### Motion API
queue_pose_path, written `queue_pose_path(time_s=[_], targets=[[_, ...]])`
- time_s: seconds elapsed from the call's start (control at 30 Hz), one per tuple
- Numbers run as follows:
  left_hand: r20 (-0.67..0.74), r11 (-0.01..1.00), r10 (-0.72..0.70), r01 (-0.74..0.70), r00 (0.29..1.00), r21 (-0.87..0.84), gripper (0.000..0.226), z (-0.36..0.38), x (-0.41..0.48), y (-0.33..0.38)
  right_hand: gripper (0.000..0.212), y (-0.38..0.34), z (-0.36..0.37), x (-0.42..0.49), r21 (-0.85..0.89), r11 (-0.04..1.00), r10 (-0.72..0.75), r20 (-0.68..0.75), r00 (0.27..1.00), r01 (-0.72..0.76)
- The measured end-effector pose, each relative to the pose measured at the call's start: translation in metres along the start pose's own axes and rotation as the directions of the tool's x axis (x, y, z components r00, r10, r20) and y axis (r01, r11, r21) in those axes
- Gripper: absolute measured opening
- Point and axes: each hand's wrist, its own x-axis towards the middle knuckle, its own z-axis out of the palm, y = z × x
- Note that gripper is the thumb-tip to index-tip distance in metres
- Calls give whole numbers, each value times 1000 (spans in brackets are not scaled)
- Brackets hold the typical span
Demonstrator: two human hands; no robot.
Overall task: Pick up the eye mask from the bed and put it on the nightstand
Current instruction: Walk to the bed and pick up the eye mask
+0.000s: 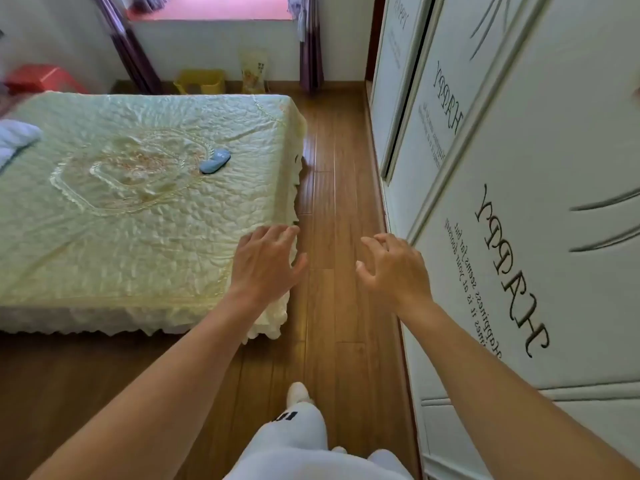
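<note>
While both hands hang open and empty, the small blue padded fabric eye mask (pixel 215 161) lies on the pale green quilted bedspread (pixel 145 216), well beyond the nearer left hand (pixel 265 261), long axis slanting up-right; right hand (pixel 393 268) farther.

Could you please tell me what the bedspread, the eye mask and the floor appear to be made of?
Bedspread: seemingly satin-like quilted fabric, pale green, glossy and puckered, with a frilled edge. Eye mask: probably soft padded fabric, light blue and matte. Floor: wood or wood-look planks, brown with visible seams and sheen.
</note>
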Motion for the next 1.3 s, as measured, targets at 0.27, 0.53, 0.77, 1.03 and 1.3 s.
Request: queue_pose_path(time_s=[0.27, 0.53, 0.77, 1.03, 1.3], targets=[[8, 1000, -5, 5, 1000, -17, 54, 25, 83, -19, 48, 13, 12, 86, -7, 1000, 3, 18, 1000, -3], [11, 998, -19, 19, 1000, -53, 53, 41, 225, -66, 48, 13, 24, 229, -38, 999, 9, 77, 997, -6], [35, 996, -27, 30, 999, -88, 54, 52, 342, -97, 49, 15, 32, 349, -28, 1000, 13, 78, 997, -11], [47, 996, -37, 40, 998, -79, 52, 82, 455, -115, 48, 39, 48, 469, -24, 1000, 1, 76, 997, 0], [6, 996, -68, 68, 998, -53, 50, 97, 616, -109, 49, 93, 54, 635, -1, 998, -69, 29, 997, 69]])
